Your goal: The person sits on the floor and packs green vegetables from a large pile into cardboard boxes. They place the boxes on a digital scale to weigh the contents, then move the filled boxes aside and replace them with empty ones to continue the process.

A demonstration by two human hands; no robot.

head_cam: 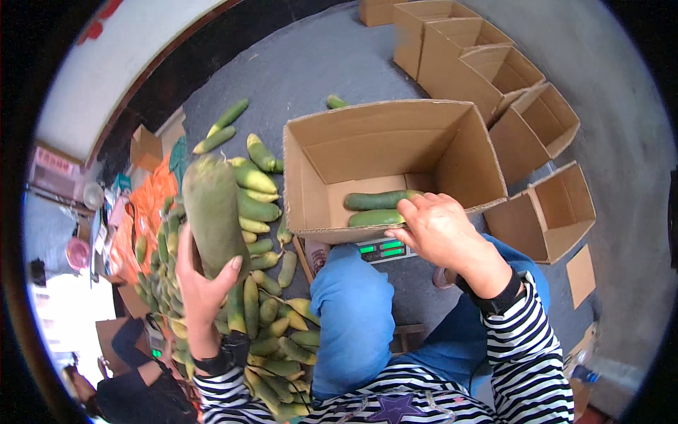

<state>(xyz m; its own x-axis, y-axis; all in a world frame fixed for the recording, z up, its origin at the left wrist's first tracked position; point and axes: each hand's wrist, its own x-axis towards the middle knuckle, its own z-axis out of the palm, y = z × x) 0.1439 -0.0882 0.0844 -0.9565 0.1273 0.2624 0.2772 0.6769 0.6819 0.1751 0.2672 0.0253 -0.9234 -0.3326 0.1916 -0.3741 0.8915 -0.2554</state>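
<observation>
My left hand grips a large green radish, held up above the radish pile and close to the camera. It is slightly blurred. An open cardboard box stands before me on a digital scale with lit green displays. Inside the box, two green radishes, one farther and one nearer, lie side by side on the bottom. The near rim of the box is pinched by my right hand, its thumb outside and its fingers over the edge, partly hiding the radishes' right ends.
Many green radishes cover the floor to my left. Several open cardboard boxes stand in a row at the right. Orange plastic sheeting lies at the far left. At the lower left a person in dark clothes is beside another scale.
</observation>
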